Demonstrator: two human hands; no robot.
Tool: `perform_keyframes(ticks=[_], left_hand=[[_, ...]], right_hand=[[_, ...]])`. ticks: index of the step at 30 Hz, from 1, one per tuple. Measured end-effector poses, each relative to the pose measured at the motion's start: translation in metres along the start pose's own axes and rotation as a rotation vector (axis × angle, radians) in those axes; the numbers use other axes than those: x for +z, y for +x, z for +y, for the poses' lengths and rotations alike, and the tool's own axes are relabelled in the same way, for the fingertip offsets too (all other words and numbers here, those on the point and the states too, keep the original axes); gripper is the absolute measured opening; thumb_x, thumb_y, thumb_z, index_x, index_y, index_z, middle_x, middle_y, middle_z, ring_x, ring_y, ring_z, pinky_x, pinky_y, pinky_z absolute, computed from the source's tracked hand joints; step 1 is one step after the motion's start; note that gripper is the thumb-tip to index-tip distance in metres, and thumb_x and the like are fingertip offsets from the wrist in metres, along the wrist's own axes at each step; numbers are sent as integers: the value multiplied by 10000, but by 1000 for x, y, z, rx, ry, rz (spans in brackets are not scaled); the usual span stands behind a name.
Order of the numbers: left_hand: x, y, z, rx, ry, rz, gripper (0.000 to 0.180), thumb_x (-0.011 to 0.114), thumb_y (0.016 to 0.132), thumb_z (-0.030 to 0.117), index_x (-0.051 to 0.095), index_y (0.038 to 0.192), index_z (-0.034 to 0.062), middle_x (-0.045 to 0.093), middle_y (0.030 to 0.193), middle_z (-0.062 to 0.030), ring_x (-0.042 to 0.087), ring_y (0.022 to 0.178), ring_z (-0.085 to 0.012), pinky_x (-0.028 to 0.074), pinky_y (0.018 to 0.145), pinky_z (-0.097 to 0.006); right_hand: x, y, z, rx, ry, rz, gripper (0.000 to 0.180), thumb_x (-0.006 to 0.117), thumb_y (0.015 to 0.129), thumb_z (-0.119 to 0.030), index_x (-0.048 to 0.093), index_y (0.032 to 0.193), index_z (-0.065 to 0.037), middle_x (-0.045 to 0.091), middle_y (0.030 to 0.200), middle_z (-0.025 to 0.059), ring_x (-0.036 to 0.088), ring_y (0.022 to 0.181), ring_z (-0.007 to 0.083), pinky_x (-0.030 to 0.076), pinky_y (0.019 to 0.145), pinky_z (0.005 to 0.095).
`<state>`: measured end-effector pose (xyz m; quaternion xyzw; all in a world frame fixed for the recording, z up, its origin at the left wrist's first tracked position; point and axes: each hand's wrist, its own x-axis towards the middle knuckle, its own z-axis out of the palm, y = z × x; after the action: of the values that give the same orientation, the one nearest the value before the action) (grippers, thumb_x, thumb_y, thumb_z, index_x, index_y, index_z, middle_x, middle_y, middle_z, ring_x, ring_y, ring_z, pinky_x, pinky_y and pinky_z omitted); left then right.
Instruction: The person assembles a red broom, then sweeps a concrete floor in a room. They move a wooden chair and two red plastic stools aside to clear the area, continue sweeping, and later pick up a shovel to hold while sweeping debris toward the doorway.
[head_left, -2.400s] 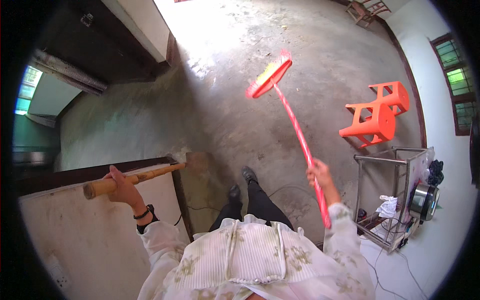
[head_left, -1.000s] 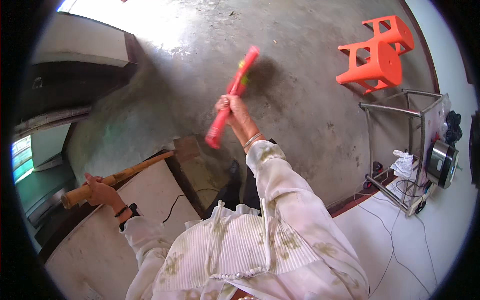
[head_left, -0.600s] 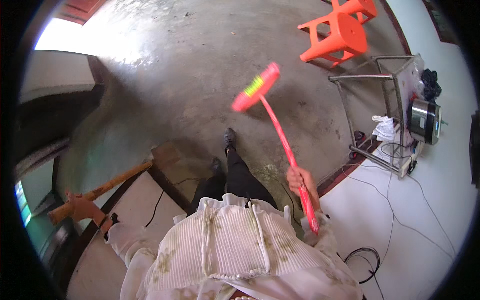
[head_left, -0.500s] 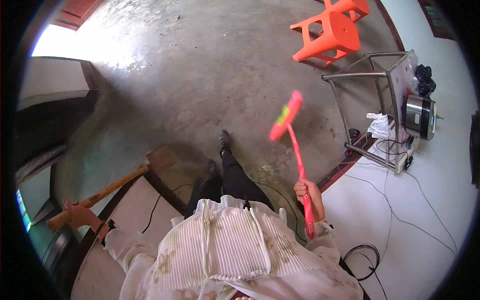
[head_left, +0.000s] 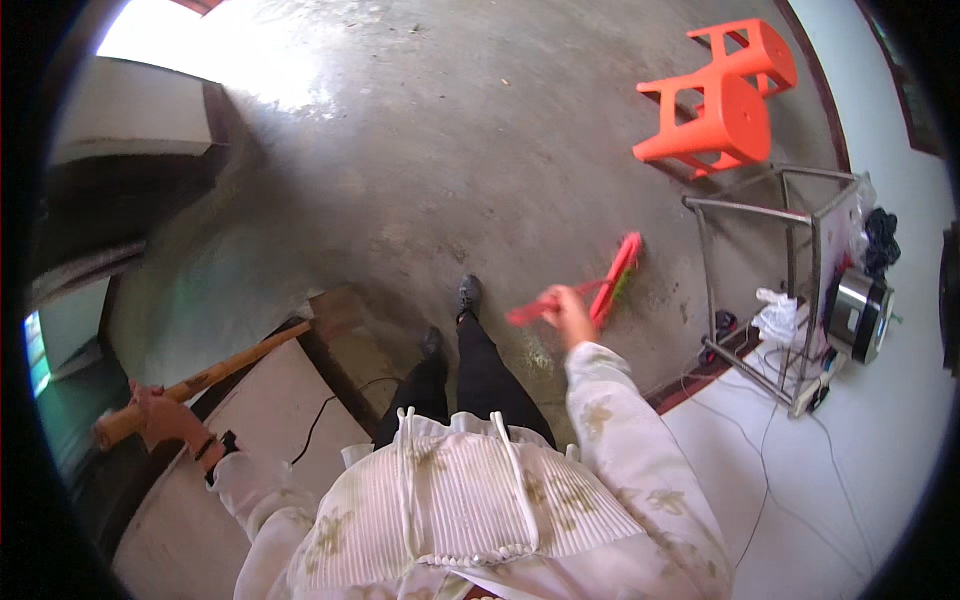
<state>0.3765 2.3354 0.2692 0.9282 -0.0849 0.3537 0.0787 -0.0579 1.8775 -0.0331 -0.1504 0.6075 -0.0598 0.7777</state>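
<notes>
My right hand is closed round the handle of a red brush, held out over the concrete floor. Its long head shows yellow-green bristles on the right side, and the handle end points left; both hand and handle are slightly blurred. At the far left, my left hand grips a round wooden pole near its thick near end. The pole slants away to the right, beside a pale panel with a dark edge.
Two orange plastic stools stand at the upper right. A metal-framed table lies closer, with a silver and black appliance, a white cloth and loose cables around it. My shoes are on the concrete floor.
My right arm has stretched forward, and the brush has swung so its handle points left and its head sits farther right. The view has shifted slightly. My left hand stays on the pole.
</notes>
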Motion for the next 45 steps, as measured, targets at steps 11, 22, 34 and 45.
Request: perform_keyframes(ticks=[11,22,34,45], left_hand=[[-4,4,91,-571,-749,228,237,658,792,151,495,645,62,501,543,-30,470,486,-111,418,491,-254],[7,21,48,-539,-650,243,254,632,799,102,443,632,71,453,523,-14,421,474,-94,368,473,-230],[17,43,-78,-297,-814,30,247,499,855,17,584,1084,-16,442,667,-9,451,636,-119,423,589,-253],[15,34,-71,-408,-745,137,182,533,872,104,441,722,59,363,609,-11,345,559,-109,339,561,-240]], right_hand=[[234,16,-83,268,286,-600,271,498,784,-3,358,586,-123,385,494,-33,379,400,70,346,392,234],[-25,-47,54,-179,-1145,166,457,493,866,-390,528,629,-1,534,508,130,576,514,270,386,467,381],[-129,-74,249,72,-1607,354,530,422,859,-442,596,725,40,567,719,277,556,701,446,412,634,509],[238,231,65,-451,-994,186,605,367,885,-507,503,573,-6,473,428,88,499,335,208,377,305,326]])
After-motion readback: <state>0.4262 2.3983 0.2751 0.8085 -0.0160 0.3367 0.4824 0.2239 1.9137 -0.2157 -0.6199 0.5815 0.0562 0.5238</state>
